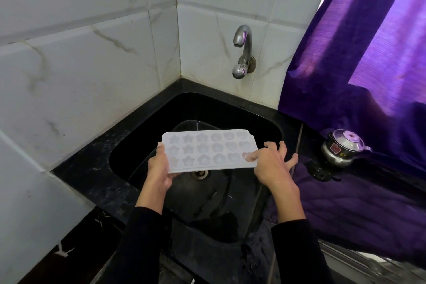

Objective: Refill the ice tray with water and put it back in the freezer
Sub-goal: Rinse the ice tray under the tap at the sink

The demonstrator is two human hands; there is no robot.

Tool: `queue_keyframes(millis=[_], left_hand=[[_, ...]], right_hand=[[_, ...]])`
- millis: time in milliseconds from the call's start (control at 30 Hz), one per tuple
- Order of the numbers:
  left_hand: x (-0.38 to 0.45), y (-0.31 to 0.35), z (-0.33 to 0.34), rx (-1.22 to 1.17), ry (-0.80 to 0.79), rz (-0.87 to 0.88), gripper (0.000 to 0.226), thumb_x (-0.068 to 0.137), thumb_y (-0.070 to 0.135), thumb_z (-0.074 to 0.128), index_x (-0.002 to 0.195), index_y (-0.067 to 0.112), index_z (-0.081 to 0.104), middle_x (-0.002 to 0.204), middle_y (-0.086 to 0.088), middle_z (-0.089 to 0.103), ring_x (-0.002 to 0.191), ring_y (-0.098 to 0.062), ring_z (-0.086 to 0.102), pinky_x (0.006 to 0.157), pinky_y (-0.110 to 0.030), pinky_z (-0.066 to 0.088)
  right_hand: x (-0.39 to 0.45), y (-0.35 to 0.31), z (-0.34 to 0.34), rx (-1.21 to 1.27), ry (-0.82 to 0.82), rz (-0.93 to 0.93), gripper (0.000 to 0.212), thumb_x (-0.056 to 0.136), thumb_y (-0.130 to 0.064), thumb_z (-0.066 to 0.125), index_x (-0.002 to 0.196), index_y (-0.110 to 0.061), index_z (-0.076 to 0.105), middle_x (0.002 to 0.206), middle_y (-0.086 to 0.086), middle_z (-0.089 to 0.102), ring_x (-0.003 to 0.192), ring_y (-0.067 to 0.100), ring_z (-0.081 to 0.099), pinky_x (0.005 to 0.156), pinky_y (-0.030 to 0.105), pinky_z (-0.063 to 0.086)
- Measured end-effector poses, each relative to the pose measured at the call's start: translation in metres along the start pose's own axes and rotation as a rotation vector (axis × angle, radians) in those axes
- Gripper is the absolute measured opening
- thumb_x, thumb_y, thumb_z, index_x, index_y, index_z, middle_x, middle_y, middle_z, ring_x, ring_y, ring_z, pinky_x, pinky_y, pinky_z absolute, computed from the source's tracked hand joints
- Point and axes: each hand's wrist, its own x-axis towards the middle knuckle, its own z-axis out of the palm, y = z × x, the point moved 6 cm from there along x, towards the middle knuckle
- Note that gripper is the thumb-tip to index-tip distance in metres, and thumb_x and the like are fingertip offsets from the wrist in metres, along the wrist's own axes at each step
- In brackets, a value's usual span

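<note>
While the left hand [161, 168] grips the ice tray [208, 151] level over the sink [265, 127] and the right hand [270, 166] merely touches its edge, fingers spread, a one-sided hold — should it tilt — could spill water.

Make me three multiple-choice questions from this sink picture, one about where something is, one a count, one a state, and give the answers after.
1. Where is the ice tray?
A. in the freezer
B. held over the sink
C. on the counter beside the small metal pot

2. How many rows of moulds does the tray have?
A. three
B. five
C. one

3. What is the tap doing?
A. running hard
B. showing no stream
C. spraying sideways

Answers: 1 B, the left hand grips its left end above the basin, the right hand touching the other end. 2 A, three rows show. 3 B, nothing falls from the spout.
</note>
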Motion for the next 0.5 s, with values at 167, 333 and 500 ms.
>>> queue_keyframes(millis=[167, 333, 500], left_hand=[[-0.0014, 0.0012, 0.003, -0.008, 0.006, 0.01, 0.035, 0.1, 0.045, 0.035, 0.105, 0.014, 0.051, 0.091, -0.009, 0.065, 0.087, -0.029, 0.065, 0.074, -0.046, 0.054], [-0.0014, 0.0013, 0.0006, -0.028, 0.023, 0.011, 0.035, 0.099, 0.045, 0.037, 0.105, 0.014, 0.051, 0.092, -0.009, 0.065, 0.087, -0.028, 0.064, 0.074, -0.046, 0.054], [-0.0013, 0.0003, 0.0014, -0.006, 0.014, 0.01, 0.035, 0.099, 0.045, 0.037, 0.104, 0.013, 0.05, 0.089, -0.009, 0.064, 0.081, -0.027, 0.064, 0.068, -0.044, 0.054]], right_hand=[[-0.0005, -0.0041, 0.0028, -0.017, 0.008, -0.005, 0.073, 0.082, 0.015, 0.049, 0.132, -0.038, 0.053, 0.157, 0.013, 0.01, 0.145, 0.036, -0.011, 0.111, 0.063, -0.01], [0.0004, -0.0063, 0.0029, -0.021, -0.006, -0.031, 0.067, 0.081, 0.016, 0.048, 0.125, -0.033, 0.06, 0.155, 0.012, 0.018, 0.145, 0.036, -0.008, 0.111, 0.063, -0.009], [-0.0013, -0.0039, 0.0026, 0.015, 0.009, -0.026, 0.061, 0.081, 0.015, 0.05, 0.12, -0.031, 0.062, 0.153, 0.01, 0.021, 0.146, 0.033, -0.005, 0.112, 0.061, -0.008]])
